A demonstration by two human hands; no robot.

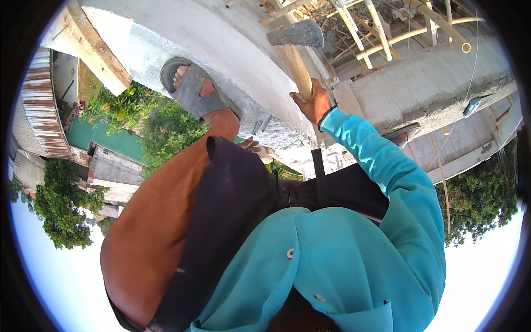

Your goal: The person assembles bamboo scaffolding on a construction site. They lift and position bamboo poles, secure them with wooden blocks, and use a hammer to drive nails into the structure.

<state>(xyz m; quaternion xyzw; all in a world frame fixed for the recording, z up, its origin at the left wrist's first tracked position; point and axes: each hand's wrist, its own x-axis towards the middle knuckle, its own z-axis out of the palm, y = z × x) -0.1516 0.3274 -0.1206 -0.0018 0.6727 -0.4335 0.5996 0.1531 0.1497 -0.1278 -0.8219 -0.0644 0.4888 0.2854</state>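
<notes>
My right hand (314,103) is closed round the wooden handle of a hatchet (298,34). Its dark grey, dusty blade stands crosswise at the handle's far end, over the concrete ledge. Only a few fingertips of my left hand (250,145) show, low beside my bare left leg; the leg hides the rest, and whether they grip anything cannot be seen. Just below those fingers, the broken, crumbly edge of the concrete (296,141) shows rough grey rubble.
My left foot in a grey sandal (202,91) rests on the ledge; the other sandal (402,134) is at the right. A timber beam (94,50) juts in at upper left. Bamboo poles (442,25) stand at upper right. Trees and roofs lie far below the left edge.
</notes>
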